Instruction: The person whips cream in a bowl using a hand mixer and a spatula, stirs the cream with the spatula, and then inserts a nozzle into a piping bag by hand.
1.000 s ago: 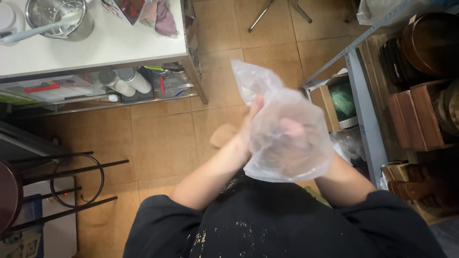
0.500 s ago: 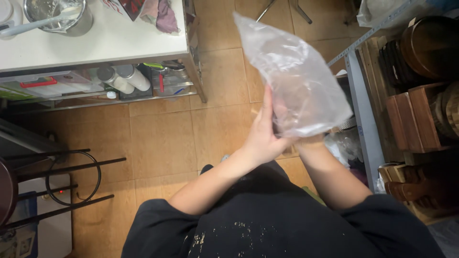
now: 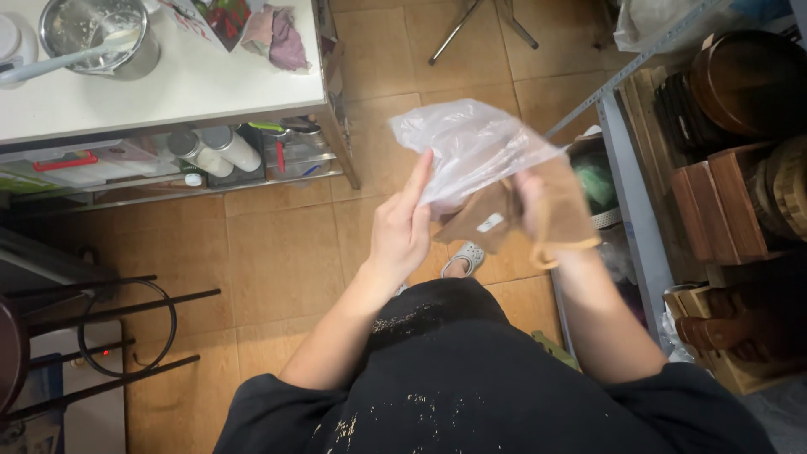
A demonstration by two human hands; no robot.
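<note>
Clear plastic makes up the largest thing in hand, a crumpled bag [image 3: 475,151] held up in front of the person's chest, above the tan floor tiles [image 3: 277,252]. The left hand [image 3: 402,231] pinches the bag's left edge, fingers straight and pointing up along the film. Just right of that grip, half under the bag, hangs a brown cloth piece [image 3: 487,220] with a small white tag and a tan loop below it. The right hand [image 3: 538,210] is closed on this cloth, partly veiled by the plastic. Well left of both grips stands a white table [image 3: 185,84] carrying a metal bowl [image 3: 97,34]
</note>
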